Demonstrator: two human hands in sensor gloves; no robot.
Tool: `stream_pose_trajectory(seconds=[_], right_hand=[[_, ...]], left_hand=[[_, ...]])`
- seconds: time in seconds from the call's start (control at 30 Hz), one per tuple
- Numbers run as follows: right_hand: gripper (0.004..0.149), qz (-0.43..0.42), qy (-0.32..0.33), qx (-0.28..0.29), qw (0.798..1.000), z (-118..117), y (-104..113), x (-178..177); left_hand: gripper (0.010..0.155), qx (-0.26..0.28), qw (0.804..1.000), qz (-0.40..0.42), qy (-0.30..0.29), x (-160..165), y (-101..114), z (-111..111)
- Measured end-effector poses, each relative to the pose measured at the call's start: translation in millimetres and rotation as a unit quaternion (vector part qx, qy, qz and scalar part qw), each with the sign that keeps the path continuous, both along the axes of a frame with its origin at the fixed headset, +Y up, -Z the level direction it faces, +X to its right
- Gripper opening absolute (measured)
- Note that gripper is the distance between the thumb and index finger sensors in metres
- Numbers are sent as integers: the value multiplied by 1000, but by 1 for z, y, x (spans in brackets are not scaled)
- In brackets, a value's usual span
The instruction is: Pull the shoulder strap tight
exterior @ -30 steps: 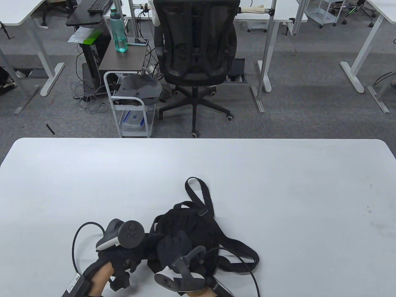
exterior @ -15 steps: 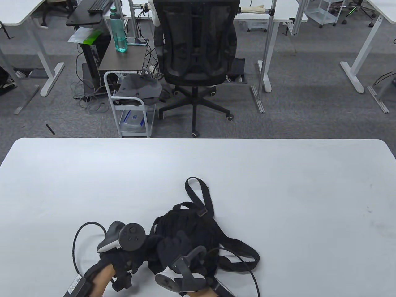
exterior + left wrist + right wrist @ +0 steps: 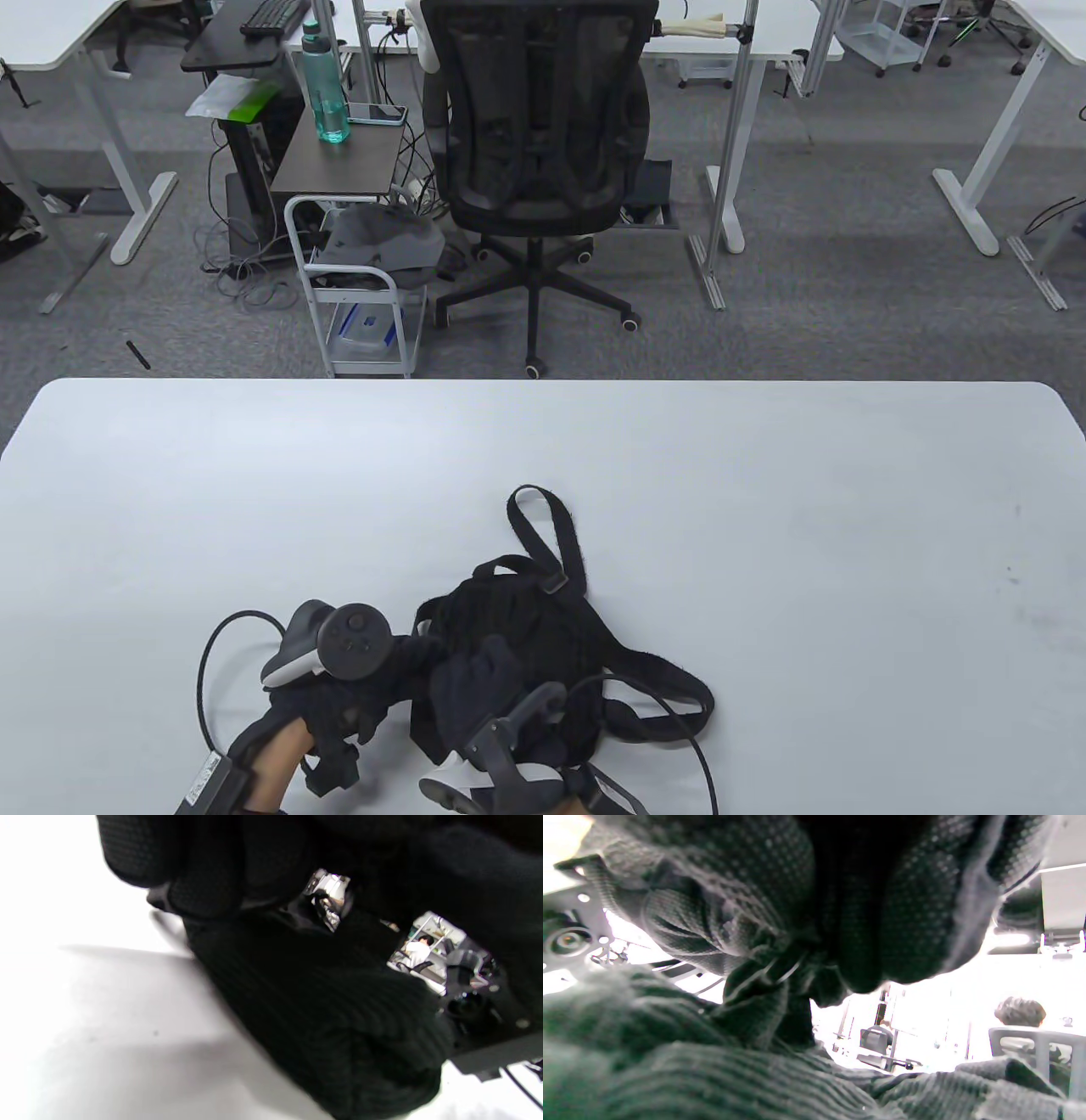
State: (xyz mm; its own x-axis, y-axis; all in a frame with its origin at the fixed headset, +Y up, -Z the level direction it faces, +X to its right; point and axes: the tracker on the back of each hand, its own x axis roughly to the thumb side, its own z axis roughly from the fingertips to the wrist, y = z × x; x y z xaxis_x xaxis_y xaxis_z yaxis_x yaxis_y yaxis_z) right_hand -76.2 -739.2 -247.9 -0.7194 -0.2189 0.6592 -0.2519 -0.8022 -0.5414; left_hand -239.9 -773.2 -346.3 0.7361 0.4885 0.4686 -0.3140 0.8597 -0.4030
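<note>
My right hand (image 3: pixel 475 683), gloved, lay nearest me on the small black ribbed-fabric backpack (image 3: pixel 517 628), which sat at the near middle of the white table (image 3: pixel 764 509). Since a second ago it had drawn slightly toward me; the bag's outline barely shifted, so I judge the tightening only just begun. My left hand (image 3: pixel 339 688) was at the bag's left edge, its tracker a little left of where it had been. Right wrist view showed what the table view hid: fingers (image 3: pixel 746 921) closed, pinching a thin strap end by a metal ring. Left wrist view showed curled fingers (image 3: pixel 203 861) pressed against the fabric; whether they gripped it, I cannot tell. Farther off, the wide black looped shoulder strap (image 3: pixel 551 531) lay slack.
</note>
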Motion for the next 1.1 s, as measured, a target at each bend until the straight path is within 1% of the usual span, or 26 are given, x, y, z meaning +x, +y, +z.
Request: stream_pose_trajectory(seconds=[0.13,0.2,0.27,0.3,0.37,0.43,0.47,0.6,0.7,0.77,0.9,0.97,1.1], right_hand=[[39,-7,0,-9,1000,-1,0,1],[39,-18,-5,-17,1000,-3,0,5],[40,-42,-2,-26,999,-6,1,10],[44,-50,-6,-42,998,-8,1,11],[47,-65,-2,-61,996,-9,1,11],[46,-67,-2,-45,997,-7,1,11],[45,-64,0,-43,997,-6,1,13],[41,-105,8,-74,992,-8,2,16],[40,-95,8,-74,993,-7,1,15],[40,-91,9,-82,992,-6,0,14],[39,-67,11,-76,995,-7,-1,10],[39,-51,11,-65,997,-5,-1,9],[38,-31,7,-49,998,-4,0,6]], left_hand=[[65,10,1000,-16,0,1,1,-1],[65,15,1000,-5,6,1,2,0],[64,-6,1000,25,10,-1,3,0],[64,-17,999,49,9,-1,4,1],[64,-30,997,73,-5,4,6,4],[64,-20,998,67,-1,6,9,7],[64,-15,998,67,-9,6,10,7],[66,-49,994,97,-13,6,5,7],[66,-73,992,100,-17,8,2,6],[65,-80,993,88,-18,9,1,6],[64,-50,997,47,-20,12,2,8],[64,-38,998,42,-23,12,2,8],[64,-38,998,39,-27,13,2,6]])
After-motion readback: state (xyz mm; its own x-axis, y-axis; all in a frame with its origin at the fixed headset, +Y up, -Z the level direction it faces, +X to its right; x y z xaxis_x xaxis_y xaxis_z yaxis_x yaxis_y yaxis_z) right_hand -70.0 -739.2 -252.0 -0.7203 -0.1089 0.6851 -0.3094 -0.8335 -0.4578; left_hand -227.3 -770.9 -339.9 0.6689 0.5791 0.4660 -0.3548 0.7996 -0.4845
